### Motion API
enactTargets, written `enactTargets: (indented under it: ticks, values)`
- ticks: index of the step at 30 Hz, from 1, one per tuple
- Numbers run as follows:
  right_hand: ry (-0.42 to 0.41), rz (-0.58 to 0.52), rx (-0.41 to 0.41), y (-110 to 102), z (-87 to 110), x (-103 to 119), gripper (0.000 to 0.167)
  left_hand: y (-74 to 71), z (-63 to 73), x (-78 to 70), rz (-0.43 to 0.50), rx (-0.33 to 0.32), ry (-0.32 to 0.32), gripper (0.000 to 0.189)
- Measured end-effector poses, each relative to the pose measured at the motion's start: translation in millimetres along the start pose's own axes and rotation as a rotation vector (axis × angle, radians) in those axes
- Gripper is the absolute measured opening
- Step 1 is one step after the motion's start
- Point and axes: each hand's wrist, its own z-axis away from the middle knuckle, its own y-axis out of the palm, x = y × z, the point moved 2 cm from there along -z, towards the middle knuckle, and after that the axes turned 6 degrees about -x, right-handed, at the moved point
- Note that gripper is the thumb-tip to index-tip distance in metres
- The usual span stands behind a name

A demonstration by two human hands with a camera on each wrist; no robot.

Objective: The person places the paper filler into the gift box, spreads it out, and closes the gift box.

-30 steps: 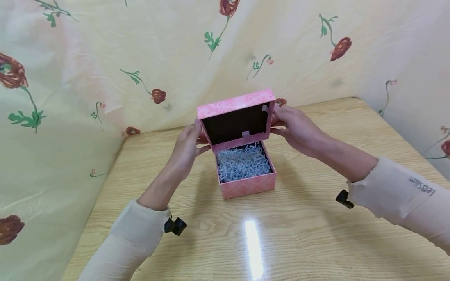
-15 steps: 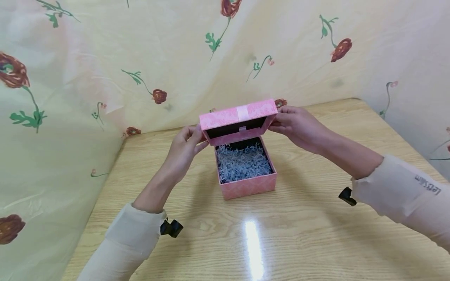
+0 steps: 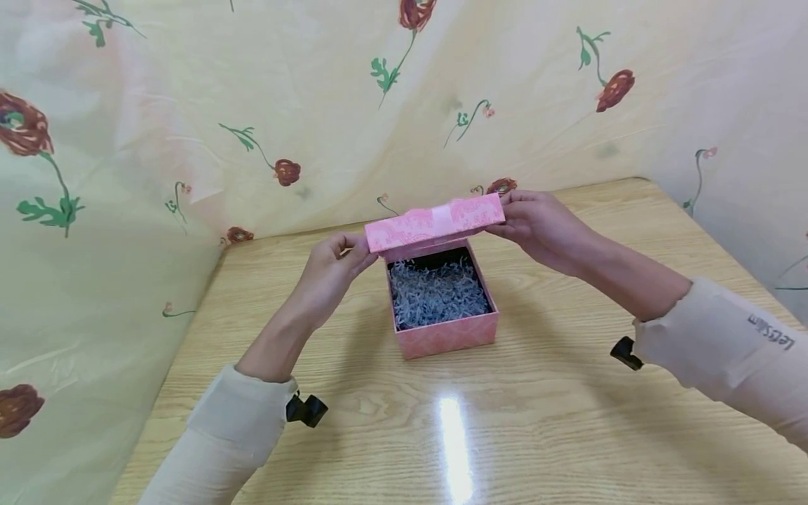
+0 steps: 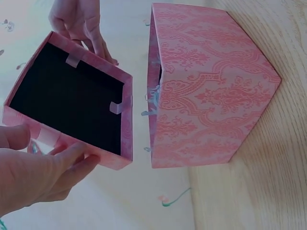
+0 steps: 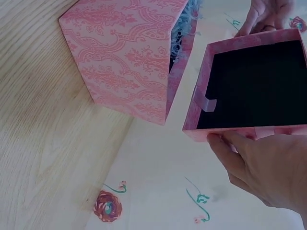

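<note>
A pink patterned box lid [image 3: 435,226] with a pale ribbon hangs over the back of a matching open box [image 3: 449,338]. My left hand [image 3: 331,273] pinches the lid's left side. At its right side my right hand [image 3: 539,228] grips the edge with thumb and fingers. Both wrist views look up into the lid's black inside [image 4: 72,98], where ribbon ends [image 5: 206,103] stick through. Pale blue shredded paper [image 3: 435,294] fills the box, which stands on the table. A gap separates lid and box in the wrist views.
The wooden table [image 3: 530,421] carries a bright light reflection near its front. Behind and to the left hangs a cream cloth [image 3: 341,105] printed with red flowers. Black wrist cameras [image 3: 307,410] sit on both sleeves.
The lid has tipped forward and come down a little, so its outer front now faces me and its inside is hidden from the head view. The box has stayed put.
</note>
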Motion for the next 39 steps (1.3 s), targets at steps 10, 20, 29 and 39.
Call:
enactTargets:
  ticks: [10,20,29,39]
  values:
    - [-0.027,0.126,-0.021,-7,-3.0,-5,0.019,-2.1,0.6,0.2,-0.096,0.027,0.022,0.029]
    - [-0.056,0.367,-0.056,-3,-3.7,-7,0.018,-3.0,0.4,4.9,-0.103,0.051,0.001,0.025]
    - [-0.113,0.465,-0.043,-4,-6.3,-13,0.014,-1.9,0.8,11.4,-0.126,0.024,-0.034,0.026]
    - [-0.123,0.546,-0.033,-4,-6.0,-22,0.015,-1.2,3.9,15.5,-0.135,0.029,-0.058,0.029]
